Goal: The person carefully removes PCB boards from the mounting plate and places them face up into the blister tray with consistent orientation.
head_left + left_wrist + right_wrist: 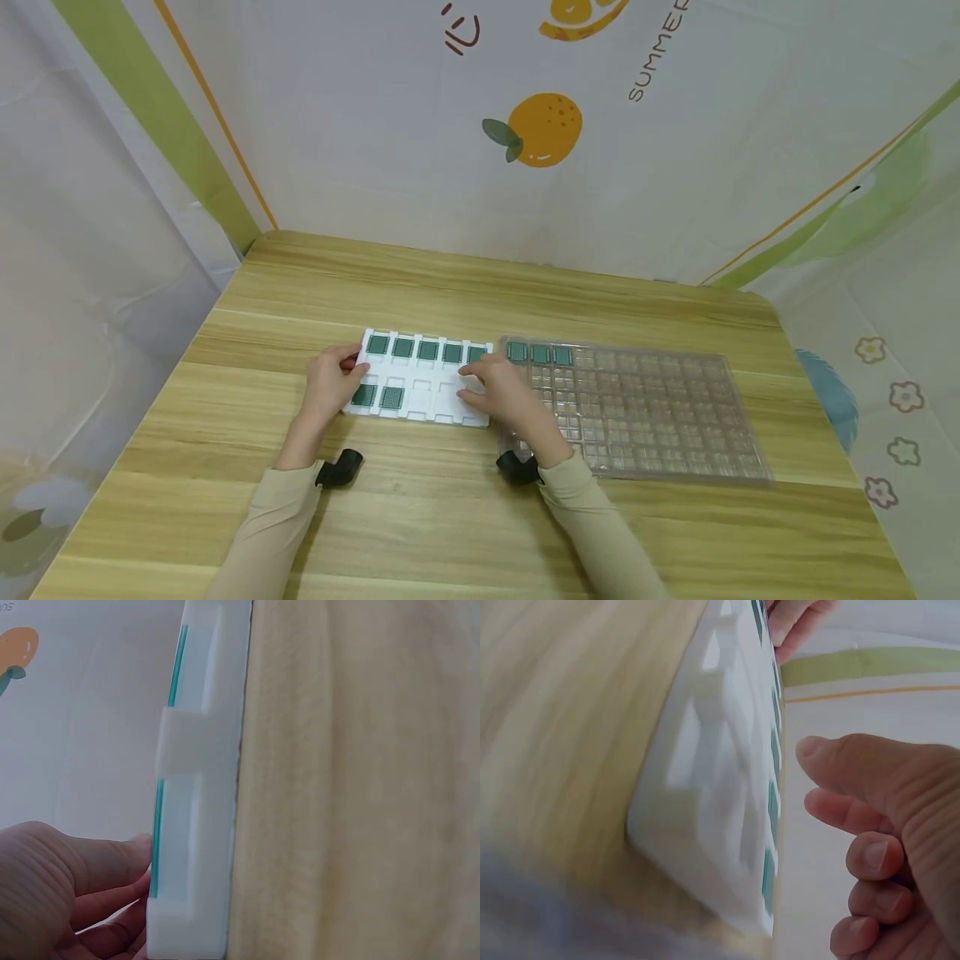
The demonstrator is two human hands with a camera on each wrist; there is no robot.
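Observation:
A white plastic tray (pixel 420 375) lies on the table, seen edge-on in both wrist views. Several green square chips fill its far row, and two chips (pixel 392 397) sit at the left of its near row. My left hand (pixel 330 382) grips the tray's left end, the thumb by a chip edge (pixel 157 840) in the left wrist view; its other fingertips are partly hidden. Above the tray's right part hovers my right hand (pixel 504 392). Its thumb and index finger are apart, with nothing visible between them, and the other fingers curl loosely in the right wrist view.
A clear compartment tray (pixel 652 408) lies right beside the white tray, with three green chips (pixel 540 354) in its far left corner. The wooden table (pixel 420 517) extends in front. A printed curtain (pixel 375 150) hangs behind and at both sides.

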